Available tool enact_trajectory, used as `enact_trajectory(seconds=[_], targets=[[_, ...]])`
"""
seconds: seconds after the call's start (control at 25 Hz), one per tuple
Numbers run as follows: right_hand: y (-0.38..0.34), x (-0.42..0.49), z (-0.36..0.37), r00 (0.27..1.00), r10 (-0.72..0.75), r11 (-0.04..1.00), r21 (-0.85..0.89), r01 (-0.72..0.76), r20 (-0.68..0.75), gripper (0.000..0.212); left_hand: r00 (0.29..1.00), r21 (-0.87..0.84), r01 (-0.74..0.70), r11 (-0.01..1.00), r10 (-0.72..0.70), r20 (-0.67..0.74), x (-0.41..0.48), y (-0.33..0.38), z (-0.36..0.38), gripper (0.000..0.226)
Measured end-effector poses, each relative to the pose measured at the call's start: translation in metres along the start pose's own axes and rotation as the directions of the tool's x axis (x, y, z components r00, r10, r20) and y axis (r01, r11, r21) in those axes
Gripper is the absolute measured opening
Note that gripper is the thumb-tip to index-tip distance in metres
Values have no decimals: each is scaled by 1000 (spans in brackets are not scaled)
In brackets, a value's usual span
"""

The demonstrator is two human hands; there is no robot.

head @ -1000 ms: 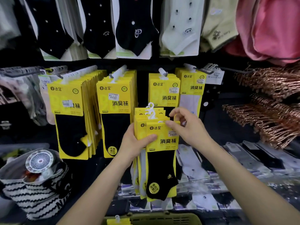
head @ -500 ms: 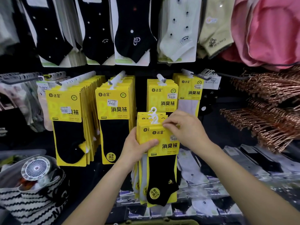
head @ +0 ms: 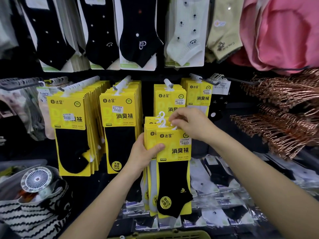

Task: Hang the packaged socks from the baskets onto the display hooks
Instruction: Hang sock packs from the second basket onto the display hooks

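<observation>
Bottom edge of frame: rim of an olive basket (head: 165,235), only partly in view, contents not visible. Lower left: striped bag (head: 34,216), not in use.

Centre, nearest: left hand (head: 144,156) gripped a stack of packaged socks (head: 150,135) by its left edge, with the thumb across the yellow header card and the fingers wrapped behind. The stack was upright in the air, in front of the display and on no hook. Right hand (head: 192,125), just above, had its fingers curled and pinched the white hanger tab (head: 174,127) of the front pack (head: 174,152).

Handling (judgement): the packs looked light. The header cards seemed fairly stiff, and the sock part below soft and free to swing. Glossy cards would likely slide on one another, so the stack wanted a firm side grip. The tabs were thin plastic with a small opening. Best hold: the tab or the top of the card, one pack at a time, never the sock.

Behind the hands: a dark surface (head: 82,190), with flat bagged socks (head: 224,195) lying on it at lower right.

Farther, middle band: a display hook (head: 168,83) at centre, near the raised tab, carried a thinner batch than the hung yellow packs (head: 119,109) to its left. It looked to have room. Copper hangers (head: 284,118) crowded the right side.

Farthest, top: upper row of socks (head: 138,31). Pink garment (head: 284,31) at upper right.
</observation>
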State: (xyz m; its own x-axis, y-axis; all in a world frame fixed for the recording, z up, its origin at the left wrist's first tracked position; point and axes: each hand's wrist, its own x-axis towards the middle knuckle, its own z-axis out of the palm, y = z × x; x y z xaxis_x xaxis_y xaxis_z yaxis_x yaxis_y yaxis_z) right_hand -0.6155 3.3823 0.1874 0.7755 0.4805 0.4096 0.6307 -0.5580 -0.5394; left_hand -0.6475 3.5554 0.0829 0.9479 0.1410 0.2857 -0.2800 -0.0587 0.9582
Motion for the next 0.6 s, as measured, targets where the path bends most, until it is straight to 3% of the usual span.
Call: enact_trajectory(seconds=[0.12,0.52,0.6], targets=[[3,-2,-5,998,6,1000,-12,-6,64,14,1000,0,2,1000,-2,-10,1,-1,-2,49],[10,-10,0,997,-70,955,-287,74,23,7,1000,46,-16,999,16,10,2,2,4,49],[11,-9,0,998,-61,966,-253,60,5,9,999,53,-5,999,3,46,3,2,4,51]])
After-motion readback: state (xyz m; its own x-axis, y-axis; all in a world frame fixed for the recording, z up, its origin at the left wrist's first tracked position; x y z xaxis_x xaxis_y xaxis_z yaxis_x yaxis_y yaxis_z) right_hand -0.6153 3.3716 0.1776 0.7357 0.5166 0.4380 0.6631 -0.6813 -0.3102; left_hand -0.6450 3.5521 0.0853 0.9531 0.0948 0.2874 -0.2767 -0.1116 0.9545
